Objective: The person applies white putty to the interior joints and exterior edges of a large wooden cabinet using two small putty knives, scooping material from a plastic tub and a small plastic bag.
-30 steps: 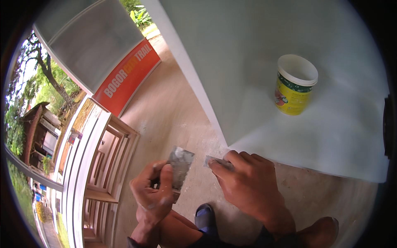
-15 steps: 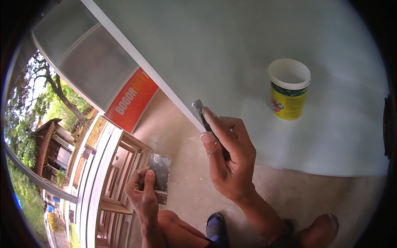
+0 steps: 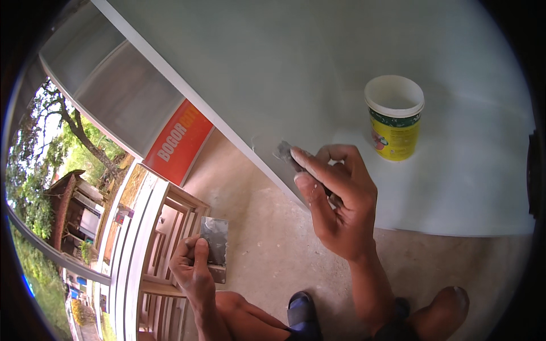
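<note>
My left hand (image 3: 193, 266) pinches a flat rectangular filler scraper (image 3: 215, 240) between thumb and fingers, held low over the floor. Its face is smeared grey and one edge looks ragged. My right hand (image 3: 350, 207) is closed around a small dark putty knife (image 3: 290, 158), with the forefinger stretched along it. The blade end is over the pale green-grey panel (image 3: 239, 68), close to its white edge; whether it touches cannot be made out. Faint streaks show on the panel beside the blade. Most of the knife's handle is hidden by my fingers.
An open white tub (image 3: 395, 133) with a yellow and green label stands on the panel, right of my right hand. Wooden frames (image 3: 156, 238) stand at the left beside a red sign (image 3: 179, 139) with lettering. My sandalled foot (image 3: 301, 312) is on the concrete floor (image 3: 256, 250).
My right hand has moved right and slightly down, carrying the putty knife from the panel's white edge to above its surface. The left hand keeps its scraper, nearly unmoved.
</note>
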Demonstrator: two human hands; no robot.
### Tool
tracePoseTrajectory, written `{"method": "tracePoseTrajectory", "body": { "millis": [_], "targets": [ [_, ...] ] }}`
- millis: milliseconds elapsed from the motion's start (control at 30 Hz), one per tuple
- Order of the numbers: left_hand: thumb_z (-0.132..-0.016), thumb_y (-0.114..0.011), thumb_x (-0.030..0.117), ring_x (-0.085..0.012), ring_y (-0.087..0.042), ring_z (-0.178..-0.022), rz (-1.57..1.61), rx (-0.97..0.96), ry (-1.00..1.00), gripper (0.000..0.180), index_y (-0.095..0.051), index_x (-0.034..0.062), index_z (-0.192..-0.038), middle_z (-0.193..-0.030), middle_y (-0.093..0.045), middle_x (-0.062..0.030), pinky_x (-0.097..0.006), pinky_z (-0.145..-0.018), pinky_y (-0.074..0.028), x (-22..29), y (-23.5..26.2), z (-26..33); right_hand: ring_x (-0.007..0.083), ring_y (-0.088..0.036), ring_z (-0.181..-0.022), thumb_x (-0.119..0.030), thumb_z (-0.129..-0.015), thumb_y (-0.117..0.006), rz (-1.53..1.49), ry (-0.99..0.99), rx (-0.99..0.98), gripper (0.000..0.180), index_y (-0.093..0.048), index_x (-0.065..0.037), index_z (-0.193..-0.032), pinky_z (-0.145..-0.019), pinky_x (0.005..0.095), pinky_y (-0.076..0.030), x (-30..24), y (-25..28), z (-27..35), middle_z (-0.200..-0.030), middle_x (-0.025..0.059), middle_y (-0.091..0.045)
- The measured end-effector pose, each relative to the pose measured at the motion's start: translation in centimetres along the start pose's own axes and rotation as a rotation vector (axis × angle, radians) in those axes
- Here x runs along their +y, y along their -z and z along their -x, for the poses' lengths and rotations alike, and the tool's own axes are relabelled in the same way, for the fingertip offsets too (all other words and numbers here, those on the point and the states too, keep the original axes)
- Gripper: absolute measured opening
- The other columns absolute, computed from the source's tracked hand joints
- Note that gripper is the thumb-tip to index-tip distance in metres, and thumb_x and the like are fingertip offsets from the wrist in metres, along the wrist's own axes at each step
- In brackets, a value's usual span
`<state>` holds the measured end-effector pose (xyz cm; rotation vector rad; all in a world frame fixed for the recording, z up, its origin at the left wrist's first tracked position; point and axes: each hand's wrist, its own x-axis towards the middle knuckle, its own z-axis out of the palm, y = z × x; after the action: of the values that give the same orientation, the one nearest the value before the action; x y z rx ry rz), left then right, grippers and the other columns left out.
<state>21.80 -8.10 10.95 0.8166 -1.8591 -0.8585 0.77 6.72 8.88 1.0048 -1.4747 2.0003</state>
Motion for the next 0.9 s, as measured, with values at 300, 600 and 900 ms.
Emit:
{"method": "tracePoseTrajectory", "body": {
  "millis": [300,600,900],
  "targets": [
    [-0.097,-0.065,0.011,-0.0001,-0.046,-0.06,0.006,-0.01,0.008,0.016,-0.068,-0.0052,-0.097,-0.068,-0.06,0.0038,-0.018,-0.056,-0.034,-0.1,0.1,0.0,0.008,-0.048,-0.065,-0.008,-0.092,-0.071,-0.039,0.055,-0.043,0.026,-0.075,-0.007,-0.117,-0.06,0.0241,-0.04,0.2,-1.1,-2.7,-0.093,0.0046,-0.058],
    [-0.097,-0.065,0.01,-0.0004,-0.045,-0.06,0.002,-0.02,0.002,0.015,-0.068,-0.0048,-0.096,-0.067,-0.06,0.0037,-0.018,-0.056,-0.033,0.0,0.0,0.0,0.0076,-0.048,-0.062,-0.006,-0.088,-0.073,0.011,0.04,-0.095,0.029,-0.076,-0.008,-0.117,-0.058,0.024,-0.041,0.3,-1.1,-1.9,-0.094,0.0047,-0.059],
    [-0.097,-0.065,0.01,-0.0002,-0.043,-0.059,-0.003,-0.011,0.032,0.015,-0.069,-0.0044,-0.096,-0.066,-0.058,0.0048,-0.018,-0.055,-0.032,-0.1,-0.6,-0.1,0.008,-0.048,-0.062,-0.005,-0.087,-0.074,0.038,-0.023,-0.143,0.028,-0.077,-0.008,-0.114,-0.058,0.0244,-0.041,1.8,0.3,0.4,-0.094,0.0053,-0.059]
  ]
}}
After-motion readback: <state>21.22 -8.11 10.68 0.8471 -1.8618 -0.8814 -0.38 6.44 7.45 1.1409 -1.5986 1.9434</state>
